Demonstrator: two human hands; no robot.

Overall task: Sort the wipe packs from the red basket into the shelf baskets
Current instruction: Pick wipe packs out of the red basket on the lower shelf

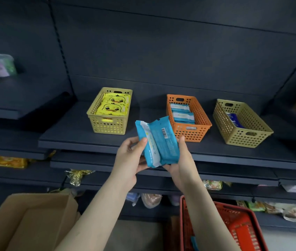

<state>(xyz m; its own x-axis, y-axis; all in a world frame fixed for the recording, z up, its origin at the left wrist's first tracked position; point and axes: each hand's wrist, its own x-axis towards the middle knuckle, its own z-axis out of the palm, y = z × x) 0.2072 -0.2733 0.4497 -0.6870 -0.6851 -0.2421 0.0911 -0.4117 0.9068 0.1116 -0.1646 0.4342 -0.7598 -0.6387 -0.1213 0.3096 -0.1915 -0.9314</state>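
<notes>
On the left part of the shelf point(67, 131) stands a tan basket point(107, 126) with yellow duck packs point(113, 105) in it. The blue wipe packs point(157, 144) do not belong there, so dropping them in by mistake would mix up the sorts. Next comes the left hand point(129, 158), which grips the left pack with its thumb on the front. The two packs are up in the air over the front edge of the shelf, between the tan basket and the orange basket point(188, 133). They spread apart at the top, so I think one could slip out and fall to the floor. The right hand point(181, 165) holds the right pack from below, fingers curled round it. Just behind it is the orange basket, with light blue packs point(181, 113) inside that look like the same kind, so that seems the right home. It sits near the front edge, and a hard push might shove it. Further right, a second tan basket point(243, 136) holds a dark blue pack point(235, 120), also blue and easy to mix up. The red basket point(234, 218) sits low at the right.
</notes>
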